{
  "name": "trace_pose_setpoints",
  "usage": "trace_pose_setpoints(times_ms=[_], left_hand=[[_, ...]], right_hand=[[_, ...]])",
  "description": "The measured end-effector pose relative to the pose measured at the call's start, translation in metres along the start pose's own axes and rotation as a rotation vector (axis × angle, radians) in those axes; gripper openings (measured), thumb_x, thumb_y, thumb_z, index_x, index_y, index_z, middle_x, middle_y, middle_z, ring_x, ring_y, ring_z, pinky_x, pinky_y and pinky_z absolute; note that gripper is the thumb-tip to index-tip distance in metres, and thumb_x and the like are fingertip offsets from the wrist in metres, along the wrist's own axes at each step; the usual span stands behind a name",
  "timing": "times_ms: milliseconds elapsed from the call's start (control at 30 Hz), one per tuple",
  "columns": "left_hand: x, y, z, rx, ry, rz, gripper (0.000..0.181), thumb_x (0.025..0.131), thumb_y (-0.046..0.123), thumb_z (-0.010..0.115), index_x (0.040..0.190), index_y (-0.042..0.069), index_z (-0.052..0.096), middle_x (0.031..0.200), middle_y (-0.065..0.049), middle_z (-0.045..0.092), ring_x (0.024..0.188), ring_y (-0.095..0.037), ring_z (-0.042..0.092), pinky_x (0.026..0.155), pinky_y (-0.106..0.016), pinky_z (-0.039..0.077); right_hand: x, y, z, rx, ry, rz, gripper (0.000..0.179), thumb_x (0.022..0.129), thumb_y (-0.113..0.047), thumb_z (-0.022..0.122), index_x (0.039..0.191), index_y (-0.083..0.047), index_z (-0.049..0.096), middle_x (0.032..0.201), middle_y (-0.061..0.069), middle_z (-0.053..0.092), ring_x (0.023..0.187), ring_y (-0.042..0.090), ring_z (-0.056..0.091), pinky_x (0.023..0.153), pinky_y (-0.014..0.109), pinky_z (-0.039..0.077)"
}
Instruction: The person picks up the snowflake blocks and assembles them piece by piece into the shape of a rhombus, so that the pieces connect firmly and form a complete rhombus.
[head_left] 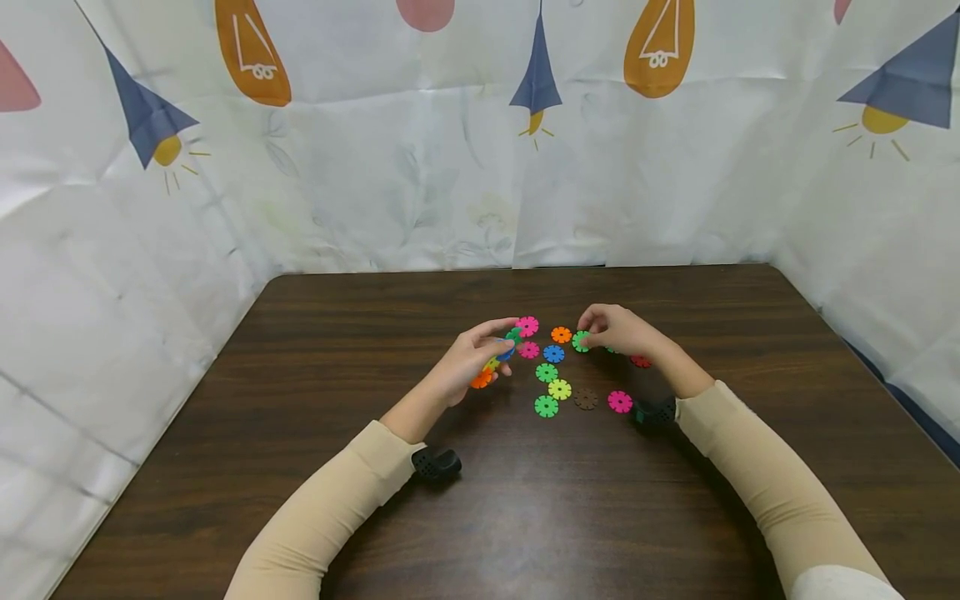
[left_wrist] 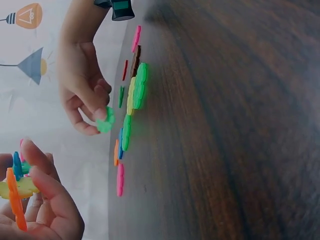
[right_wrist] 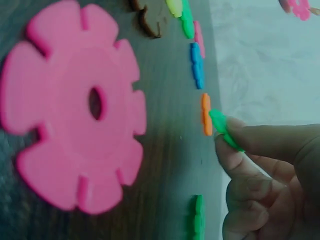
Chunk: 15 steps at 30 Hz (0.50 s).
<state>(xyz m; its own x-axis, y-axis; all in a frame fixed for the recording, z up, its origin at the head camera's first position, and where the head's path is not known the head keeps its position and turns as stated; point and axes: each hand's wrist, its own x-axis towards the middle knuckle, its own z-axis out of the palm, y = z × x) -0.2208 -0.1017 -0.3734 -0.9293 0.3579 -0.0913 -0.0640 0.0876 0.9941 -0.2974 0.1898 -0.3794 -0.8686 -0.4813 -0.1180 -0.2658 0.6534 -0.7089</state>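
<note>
My left hand (head_left: 461, 365) holds a joined chain of notched plastic discs. An orange disc (left_wrist: 16, 200) stands at its near end, followed by yellow (left_wrist: 27, 188), blue (head_left: 506, 350) and green (head_left: 513, 335) ones. At the far end is a pink disc (head_left: 528, 326), by the fingertips. Between thumb and fingertips, my right hand (head_left: 622, 330) pinches a single green disc (right_wrist: 223, 131). The left wrist view shows this disc raised off the table. An orange disc (head_left: 561, 335) lies close to the left of it. The right hand partly covers another green disc (head_left: 611, 350).
Loose discs lie flat on the dark wooden table (head_left: 360, 333) between and below the hands: pink (head_left: 528, 350), blue (head_left: 553, 354), yellow (head_left: 559, 389), brown (head_left: 586, 399), red (head_left: 641, 361) and several more. Beyond the table's back edge hangs a printed white curtain (head_left: 420, 183).
</note>
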Motion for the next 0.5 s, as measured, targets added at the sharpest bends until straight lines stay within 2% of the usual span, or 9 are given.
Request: trace_pose_setpoints(times_ms=[200, 500], left_hand=[[0.000, 0.001, -0.001, 0.019, -0.013, 0.004, 0.046, 0.107, 0.018, 0.056, 0.152, 0.014, 0.050, 0.130, -0.027, 0.062, 0.077, -0.025, 0.064, 0.064, -0.023, 0.049], [0.001, -0.001, 0.001, 0.026, -0.028, -0.006, 0.043, 0.107, 0.020, 0.055, 0.150, 0.013, 0.053, 0.126, -0.026, 0.062, 0.072, -0.018, 0.061, 0.060, -0.021, 0.047]], right_hand=[[-0.004, -0.003, -0.002, 0.100, 0.084, -0.034, 0.024, 0.098, -0.011, 0.071, 0.118, 0.001, 0.066, 0.089, 0.015, 0.065, 0.072, 0.024, 0.053, 0.064, 0.032, 0.045], [-0.009, -0.016, 0.003, 0.256, 0.164, -0.078, 0.027, 0.100, -0.011, 0.069, 0.122, 0.003, 0.065, 0.100, 0.028, 0.065, 0.084, 0.044, 0.063, 0.075, 0.041, 0.058]])
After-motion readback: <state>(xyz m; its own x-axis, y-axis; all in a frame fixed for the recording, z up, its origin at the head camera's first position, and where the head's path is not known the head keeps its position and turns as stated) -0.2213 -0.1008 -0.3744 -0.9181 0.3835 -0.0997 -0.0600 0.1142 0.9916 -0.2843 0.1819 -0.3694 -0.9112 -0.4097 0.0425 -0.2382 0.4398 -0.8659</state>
